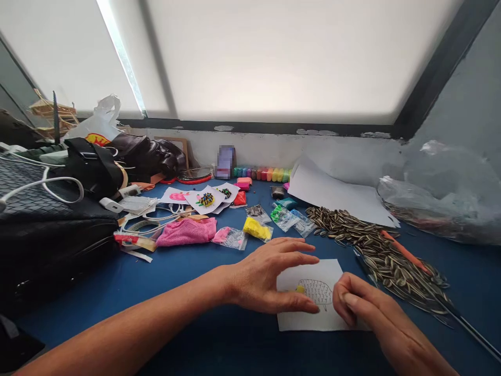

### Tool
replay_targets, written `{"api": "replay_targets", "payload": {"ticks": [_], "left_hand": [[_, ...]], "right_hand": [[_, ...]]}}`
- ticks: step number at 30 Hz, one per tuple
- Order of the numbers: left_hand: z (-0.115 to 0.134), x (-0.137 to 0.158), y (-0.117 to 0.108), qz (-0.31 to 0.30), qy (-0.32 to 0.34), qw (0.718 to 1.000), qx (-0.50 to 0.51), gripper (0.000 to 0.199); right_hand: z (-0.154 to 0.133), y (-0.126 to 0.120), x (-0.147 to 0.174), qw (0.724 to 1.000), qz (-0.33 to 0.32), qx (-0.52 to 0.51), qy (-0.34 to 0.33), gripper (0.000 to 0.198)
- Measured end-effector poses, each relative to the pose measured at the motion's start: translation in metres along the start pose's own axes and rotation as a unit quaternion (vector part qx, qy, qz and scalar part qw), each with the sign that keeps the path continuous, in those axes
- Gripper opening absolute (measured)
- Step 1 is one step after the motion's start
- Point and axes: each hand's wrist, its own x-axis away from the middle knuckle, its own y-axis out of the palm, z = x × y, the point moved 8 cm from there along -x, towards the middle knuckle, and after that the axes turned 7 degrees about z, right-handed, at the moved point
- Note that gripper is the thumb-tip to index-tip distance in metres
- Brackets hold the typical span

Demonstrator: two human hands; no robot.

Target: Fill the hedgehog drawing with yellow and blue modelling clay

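Note:
A small white sheet of paper (291,320) lies on the blue tabletop in front of me, bearing a pencil drawing (318,291) of a rounded, scale-patterned animal. A dab of yellow clay (300,289) sits at the drawing's left end. Over the paper's left part hovers my left hand (266,277), its fingers apart and nothing in them. My right hand (358,300) is at the paper's right edge, with thumb and fingers pinched together; whatever they hold is hidden. Just beyond it spreads a heap of striped sunflower seeds (385,263).
Bags of yellow (257,230), pink (229,237) and green clay (284,216) lie beyond my left hand. Finished cards (207,199), a pink cloth (187,231) and a black bag (58,250) are leftward. An orange strip (407,253) and a thin dark tool (469,326) cross the seeds.

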Motion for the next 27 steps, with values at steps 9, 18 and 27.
{"api": "replay_targets", "payload": {"ticks": [9, 18, 27], "left_hand": [[-0.017, -0.002, -0.016, 0.065, -0.167, 0.969, 0.169, 0.026], [0.007, 0.003, 0.025, -0.016, -0.236, 0.895, 0.378, 0.021], [0.009, 0.003, 0.028, -0.003, -0.256, 0.882, 0.395, 0.035]], "right_hand": [[-0.006, 0.008, 0.009, 0.996, -0.031, -0.06, 0.051, 0.059], [-0.006, 0.028, 0.012, 0.989, -0.091, -0.113, 0.016, 0.049], [-0.005, 0.025, 0.009, 0.995, -0.065, -0.07, -0.019, 0.041]]}}
